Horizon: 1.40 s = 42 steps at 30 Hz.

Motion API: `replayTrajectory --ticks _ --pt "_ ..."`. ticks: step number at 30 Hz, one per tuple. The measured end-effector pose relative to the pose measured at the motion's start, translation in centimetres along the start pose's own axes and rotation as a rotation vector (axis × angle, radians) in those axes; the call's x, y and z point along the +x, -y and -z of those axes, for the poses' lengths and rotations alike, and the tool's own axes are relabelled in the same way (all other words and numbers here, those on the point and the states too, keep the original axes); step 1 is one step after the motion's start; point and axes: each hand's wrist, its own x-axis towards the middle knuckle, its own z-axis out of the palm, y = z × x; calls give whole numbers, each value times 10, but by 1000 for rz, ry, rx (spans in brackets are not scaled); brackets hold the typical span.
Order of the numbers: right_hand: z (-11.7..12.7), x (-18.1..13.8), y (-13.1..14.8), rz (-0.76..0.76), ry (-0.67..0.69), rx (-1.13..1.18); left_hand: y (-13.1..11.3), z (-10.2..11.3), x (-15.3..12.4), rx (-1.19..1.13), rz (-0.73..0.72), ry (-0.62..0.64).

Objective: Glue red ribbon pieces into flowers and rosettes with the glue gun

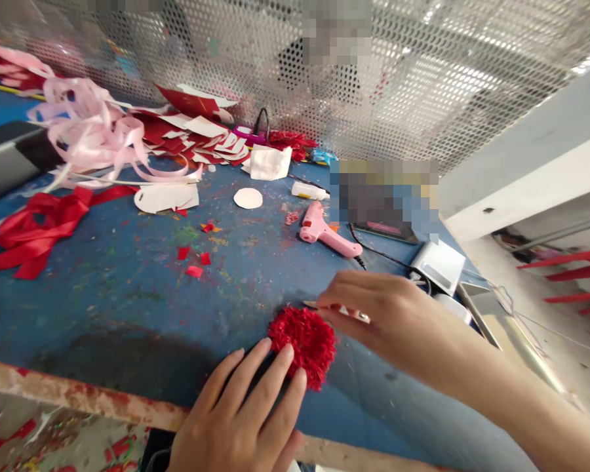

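A round, fluffy red ribbon rosette (319,351) with a hollow centre lies on the blue worktable (128,288), near its front edge. My left hand (248,406) is open, its fingers stretched out and their tips resting on the rosette's left side. Just above the rosette's far edge, my right hand (368,305) is closed in a pinch. A thin, pointed metal tip (309,304) sticks out from its fingers; most of that tool is hidden. Beyond this hand lies a pink glue gun (327,233) with a black cord.
Red ribbon (44,226) and pink ribbon (91,121) lie at left, beside a dark case (14,157). Red and white card pieces (191,137) are heaped by the perforated metal screen (255,59). A white disc (248,198) and white adapter (437,265) also lie there.
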Motion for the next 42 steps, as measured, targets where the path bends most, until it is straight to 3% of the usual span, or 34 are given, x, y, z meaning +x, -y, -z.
replayTrajectory --ticks 4,11,16,19,23,26,29,34,42 --pt "-11 48 -9 32 -98 -14 1 -2 -2 18 -3 9" --pt "-48 151 -7 108 -71 10 3 -5 -1 42 -15 -38" --pt "-57 177 -5 135 -60 -41 4 -7 0 59 -3 -69" --pt "-49 163 -3 98 -147 64 4 -6 1 60 -1 -57" --pt "-28 113 3 -24 -278 383 4 -1 0 31 -13 -9" --pt "-16 66 10 -147 -270 682 3 1 0 4 1 12" --pt "-15 24 14 -266 -234 799 1 3 1 -27 23 13" --pt "-31 -19 16 -238 -227 596 -2 6 1 -48 44 18" --pt "-50 -34 20 -120 -273 238 -2 5 2 -53 41 8"
